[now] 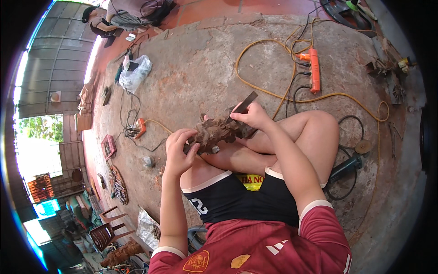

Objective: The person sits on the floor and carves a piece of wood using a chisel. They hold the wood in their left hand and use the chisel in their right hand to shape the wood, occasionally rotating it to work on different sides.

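A brown carved piece of wood (214, 132), rough with deep relief, lies across my lap over my crossed legs. My left hand (181, 147) grips its left end, with fingers and thumb wrapped around it. At the other end, my right hand (252, 116) pinches a dark flat strip (246, 103). The strip's lower end meets the carving's upper right side, and its upper end sticks out past my fingers. Whether it is folded sandpaper or a thin blade, I cannot tell.
On my right lie a dark green power tool (345, 168) and a round disc (363, 146). An orange power strip (314, 71) with a yellow cord is ahead. Another orange power strip (137, 129) and a plastic bag (135, 75) are leftward. A person (102, 25) crouches far left.
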Demonstrator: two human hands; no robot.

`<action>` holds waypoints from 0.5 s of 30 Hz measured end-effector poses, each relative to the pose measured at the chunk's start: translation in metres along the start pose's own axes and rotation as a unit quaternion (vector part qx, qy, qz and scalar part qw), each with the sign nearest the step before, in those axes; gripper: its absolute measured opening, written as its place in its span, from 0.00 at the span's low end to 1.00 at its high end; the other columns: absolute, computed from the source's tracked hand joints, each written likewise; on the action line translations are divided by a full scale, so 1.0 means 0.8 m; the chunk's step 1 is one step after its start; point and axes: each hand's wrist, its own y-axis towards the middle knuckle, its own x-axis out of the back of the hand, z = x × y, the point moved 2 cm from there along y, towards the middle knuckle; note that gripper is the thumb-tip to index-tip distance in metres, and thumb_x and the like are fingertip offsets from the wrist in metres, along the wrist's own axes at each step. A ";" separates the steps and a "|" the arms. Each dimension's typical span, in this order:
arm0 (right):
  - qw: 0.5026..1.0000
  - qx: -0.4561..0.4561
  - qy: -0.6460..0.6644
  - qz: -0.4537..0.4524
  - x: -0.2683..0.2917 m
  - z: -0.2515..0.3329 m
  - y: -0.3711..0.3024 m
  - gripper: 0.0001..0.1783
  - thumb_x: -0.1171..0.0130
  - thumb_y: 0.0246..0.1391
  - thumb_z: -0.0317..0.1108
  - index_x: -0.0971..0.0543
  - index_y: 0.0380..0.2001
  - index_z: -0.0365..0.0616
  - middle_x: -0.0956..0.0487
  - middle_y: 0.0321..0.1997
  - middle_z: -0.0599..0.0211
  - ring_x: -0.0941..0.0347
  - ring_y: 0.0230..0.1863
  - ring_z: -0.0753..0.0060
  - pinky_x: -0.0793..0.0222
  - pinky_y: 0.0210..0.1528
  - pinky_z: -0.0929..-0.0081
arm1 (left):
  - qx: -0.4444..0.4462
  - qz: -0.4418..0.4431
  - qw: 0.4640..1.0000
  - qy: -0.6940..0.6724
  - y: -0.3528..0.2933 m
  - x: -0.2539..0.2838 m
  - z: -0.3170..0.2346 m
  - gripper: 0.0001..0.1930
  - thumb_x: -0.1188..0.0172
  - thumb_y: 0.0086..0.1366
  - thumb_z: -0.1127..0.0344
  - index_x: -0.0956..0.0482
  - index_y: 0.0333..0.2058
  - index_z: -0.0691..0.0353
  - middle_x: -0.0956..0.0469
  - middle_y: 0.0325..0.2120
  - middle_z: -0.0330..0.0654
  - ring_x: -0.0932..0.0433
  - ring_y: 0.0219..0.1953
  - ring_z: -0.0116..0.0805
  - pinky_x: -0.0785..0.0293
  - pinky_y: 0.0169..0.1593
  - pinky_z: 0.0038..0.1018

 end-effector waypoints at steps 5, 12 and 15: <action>0.997 -0.002 0.015 -0.081 0.000 0.001 -0.002 0.08 0.31 0.51 0.33 0.16 0.30 0.39 0.18 0.27 0.71 0.25 0.31 0.81 0.28 0.36 0.76 | -0.015 -0.011 1.000 0.010 -0.002 -0.001 -0.012 0.18 0.35 0.53 0.73 0.22 0.45 0.64 0.21 0.45 0.50 0.23 0.50 0.49 0.28 0.53 0.36; 0.998 0.044 -0.001 -0.045 -0.015 0.023 -0.008 0.08 0.32 0.50 0.33 0.16 0.30 0.40 0.17 0.27 0.67 0.23 0.30 0.78 0.27 0.35 0.75 | -0.023 -0.024 0.999 0.034 -0.002 -0.004 -0.039 0.18 0.34 0.51 0.74 0.22 0.43 0.64 0.21 0.43 0.49 0.24 0.49 0.51 0.31 0.54 0.39; 0.994 0.070 -0.072 -0.037 -0.015 0.039 -0.012 0.08 0.32 0.49 0.34 0.17 0.31 0.40 0.18 0.26 0.64 0.23 0.29 0.75 0.27 0.34 0.73 | -0.034 -0.031 0.997 0.057 0.003 -0.004 -0.047 0.18 0.34 0.50 0.73 0.21 0.42 0.63 0.21 0.42 0.49 0.24 0.47 0.51 0.31 0.52 0.39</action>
